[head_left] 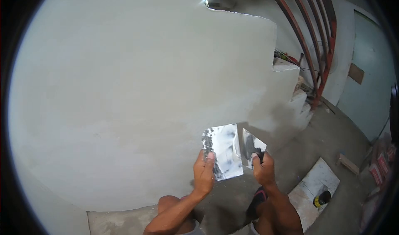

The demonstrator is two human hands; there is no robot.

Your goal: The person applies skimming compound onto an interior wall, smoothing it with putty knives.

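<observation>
In front of the grey plastered wall [124, 89], near its lower edge, the person holds two steel tools. The left hand [204, 172] has its fingers clamped on the bottom of a wide blade [224, 150], which stands up from the fingers with its long axis almost upright. The right hand [264, 168] is closed around the dark handle of a putty knife [252, 143]. Its blade points up toward the wall, with the edge just beside the wide blade's right side; whether they touch, one cannot tell. Both hands seem equally near the wall.
</observation>
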